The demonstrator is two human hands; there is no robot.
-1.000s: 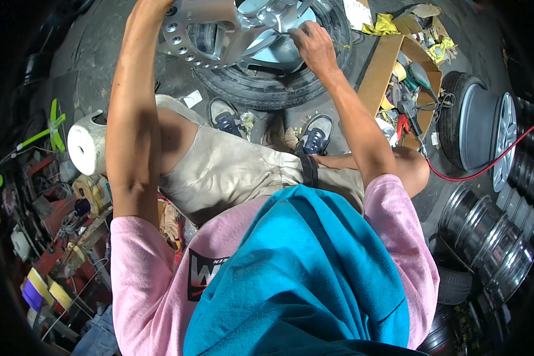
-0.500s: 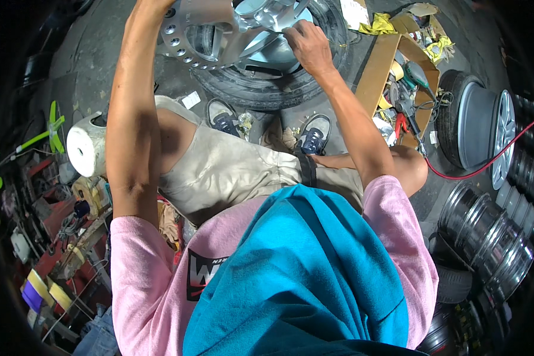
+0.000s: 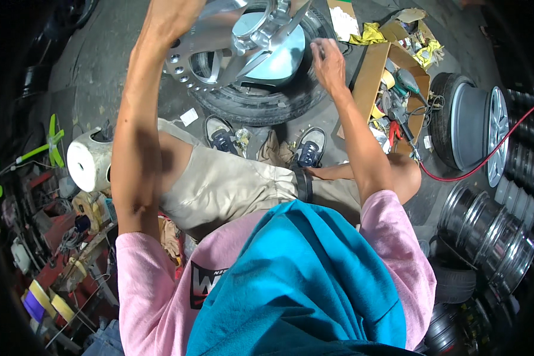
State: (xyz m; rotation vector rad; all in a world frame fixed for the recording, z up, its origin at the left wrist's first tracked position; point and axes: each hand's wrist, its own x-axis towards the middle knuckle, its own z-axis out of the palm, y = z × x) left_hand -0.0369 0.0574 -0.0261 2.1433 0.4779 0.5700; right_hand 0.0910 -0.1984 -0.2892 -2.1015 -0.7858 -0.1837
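Closest to the person, a teal cloth (image 3: 302,285) drapes down over a pink shirt (image 3: 151,285), and beige shorts (image 3: 225,178) cover the spread legs on the near side of the flat-lying tyre (image 3: 267,113), which serves as the middle of the scene. To the right of the tyre and closer to the body, shiny metal rims (image 3: 486,237) are lined up; to its left, on the near side, a white round object (image 3: 84,167) sits by the left knee. Two dark shoes (image 3: 310,147) rest just short of the tyre, and a white slip (image 3: 188,117) lies near its left edge. Above the tyre stands a silver wheel (image 3: 261,39), tilted, its ring of holes over the tyre's left part. The left hand (image 3: 175,18) is at that wheel's upper left edge; its fingertips are out of sight, so its grip cannot be told. The right hand (image 3: 328,59) is released, fingers loosely bent and slightly blurred, over the tyre's right edge, apart from the wheel. Right of the tyre is a cardboard box (image 3: 362,89) of tools; beyond the tyre's right side lies a yellow cloth (image 3: 368,34).
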